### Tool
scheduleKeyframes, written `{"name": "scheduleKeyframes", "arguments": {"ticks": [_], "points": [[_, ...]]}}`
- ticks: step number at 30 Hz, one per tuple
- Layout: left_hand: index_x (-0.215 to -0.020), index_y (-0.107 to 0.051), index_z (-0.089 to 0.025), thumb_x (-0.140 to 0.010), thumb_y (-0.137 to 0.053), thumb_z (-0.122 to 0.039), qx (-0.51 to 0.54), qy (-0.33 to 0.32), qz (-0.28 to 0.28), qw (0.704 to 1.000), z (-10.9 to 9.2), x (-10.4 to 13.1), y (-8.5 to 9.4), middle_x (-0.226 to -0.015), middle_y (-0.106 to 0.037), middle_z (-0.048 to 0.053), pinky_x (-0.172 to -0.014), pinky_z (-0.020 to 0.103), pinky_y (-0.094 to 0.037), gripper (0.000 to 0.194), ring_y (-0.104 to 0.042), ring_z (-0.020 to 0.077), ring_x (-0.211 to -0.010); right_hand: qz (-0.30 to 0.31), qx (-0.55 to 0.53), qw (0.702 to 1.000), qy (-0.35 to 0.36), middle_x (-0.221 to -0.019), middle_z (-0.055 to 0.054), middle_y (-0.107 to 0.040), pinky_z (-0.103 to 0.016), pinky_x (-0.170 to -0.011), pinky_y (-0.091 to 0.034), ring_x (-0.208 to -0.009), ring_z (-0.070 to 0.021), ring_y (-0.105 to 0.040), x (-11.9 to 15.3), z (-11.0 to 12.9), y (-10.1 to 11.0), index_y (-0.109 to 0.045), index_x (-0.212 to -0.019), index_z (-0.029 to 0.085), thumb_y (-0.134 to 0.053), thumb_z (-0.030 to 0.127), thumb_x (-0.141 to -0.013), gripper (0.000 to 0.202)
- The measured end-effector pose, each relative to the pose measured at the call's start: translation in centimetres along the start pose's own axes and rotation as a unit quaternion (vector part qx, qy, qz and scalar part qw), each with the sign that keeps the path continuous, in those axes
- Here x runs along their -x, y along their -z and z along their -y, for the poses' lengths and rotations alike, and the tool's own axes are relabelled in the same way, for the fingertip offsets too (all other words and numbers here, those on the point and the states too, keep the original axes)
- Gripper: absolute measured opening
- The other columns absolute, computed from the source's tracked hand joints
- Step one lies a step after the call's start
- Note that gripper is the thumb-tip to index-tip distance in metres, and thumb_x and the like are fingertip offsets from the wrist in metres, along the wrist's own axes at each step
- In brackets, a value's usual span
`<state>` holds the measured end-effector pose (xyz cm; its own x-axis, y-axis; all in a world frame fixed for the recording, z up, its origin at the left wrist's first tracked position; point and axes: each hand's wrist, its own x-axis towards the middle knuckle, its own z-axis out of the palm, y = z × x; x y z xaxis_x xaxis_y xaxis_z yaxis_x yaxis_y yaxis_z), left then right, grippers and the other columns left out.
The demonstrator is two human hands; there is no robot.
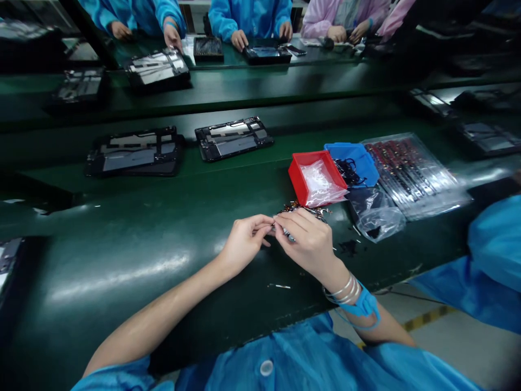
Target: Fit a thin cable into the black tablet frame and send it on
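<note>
My left hand [246, 241] and my right hand [305, 236] meet fingertip to fingertip over the green bench [175, 217]. Both are pinched closed on something small between them, mostly covered by the fingers, so I cannot make out its kind. Just beyond my right hand lies a pile of small copper-coloured and dark parts [293, 207]. Behind that pile a red bin [298, 182] holds clear plastic bags [319, 179]. On my right wrist are silvery bangles and a blue wrist band [362, 304].
A blue bin [369, 163] with black cables adjoins a clear tray [419, 174] of strip-like boards. A plastic bag [376, 217] lies in front. Opened tablet housings [234, 138] rest farther back. Co-workers' hands [240, 41] are across the bench; a blue sleeve [496, 239] is at right.
</note>
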<state>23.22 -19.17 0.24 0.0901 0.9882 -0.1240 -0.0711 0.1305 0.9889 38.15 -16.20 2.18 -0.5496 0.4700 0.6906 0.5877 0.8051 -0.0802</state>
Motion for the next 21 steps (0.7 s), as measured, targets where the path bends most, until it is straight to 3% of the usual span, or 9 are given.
{"name": "scheduleKeyframes", "arguments": {"ticks": [5,11,15,19,21], "points": [[-0.089,-0.07,-0.013,-0.081,-0.054,-0.02,-0.016,-0.013,-0.011,1.0,0.2,0.0,0.0,-0.087,-0.072,0.007,-0.057,0.023,-0.059,0.02,-0.069,0.0166,-0.071,0.014,-0.03,0.999,-0.007,-0.077,-0.005,-0.073,-0.028,-0.063,-0.053,-0.069,-0.0158,-0.062,-0.2,-0.2,0.1,-0.065,-0.08,0.015,-0.059,0.009,-0.084,0.01],[-0.084,-0.07,-0.015,-0.081,-0.052,-0.015,-0.054,-0.027,-0.023,0.998,-0.1,0.1,0.2,-0.083,-0.072,0.004,-0.058,0.021,-0.057,0.019,-0.067,0.0127,-0.064,0.014,0.014,1.0,0.0,-0.075,-0.007,-0.073,-0.03,-0.059,-0.052,-0.066,-0.0178,-0.062,-0.1,0.3,-0.4,-0.068,-0.083,0.011,-0.058,0.007,-0.082,0.011],[-0.078,-0.069,-0.015,-0.082,-0.053,-0.014,-0.061,-0.023,-0.005,0.998,-0.6,0.0,0.5,-0.076,-0.071,0.003,-0.056,0.02,-0.055,0.017,-0.069,0.014,-0.066,0.018,-0.072,0.997,-0.033,-0.073,-0.006,-0.073,-0.03,-0.063,-0.054,-0.065,-0.0166,-0.064,-0.3,0.1,-0.3,-0.068,-0.079,0.012,-0.058,0.006,-0.081,0.012],[-0.085,-0.067,-0.014,-0.083,-0.052,-0.015,-0.049,-0.008,0.024,0.998,-0.8,-0.4,0.9,-0.078,-0.073,0.006,-0.052,0.02,-0.053,0.015,-0.071,0.0163,-0.067,0.036,-0.19,0.973,-0.123,-0.072,-0.002,-0.073,-0.026,-0.061,-0.054,-0.063,-0.0133,-0.065,-0.4,-2.8,0.7,-0.069,-0.075,0.017,-0.06,0.011,-0.082,0.013],[-0.09,-0.065,-0.013,-0.084,-0.052,-0.016,-0.025,0.011,0.033,0.999,-0.8,-0.7,1.3,-0.082,-0.074,0.009,-0.049,0.02,-0.052,0.015,-0.072,0.0168,-0.066,-0.001,-0.133,0.973,-0.188,-0.073,-0.001,-0.073,-0.027,-0.059,-0.053,-0.063,-0.0141,-0.065,-0.4,-4.9,1.5,-0.07,-0.078,0.019,-0.061,0.013,-0.081,0.012]]}}
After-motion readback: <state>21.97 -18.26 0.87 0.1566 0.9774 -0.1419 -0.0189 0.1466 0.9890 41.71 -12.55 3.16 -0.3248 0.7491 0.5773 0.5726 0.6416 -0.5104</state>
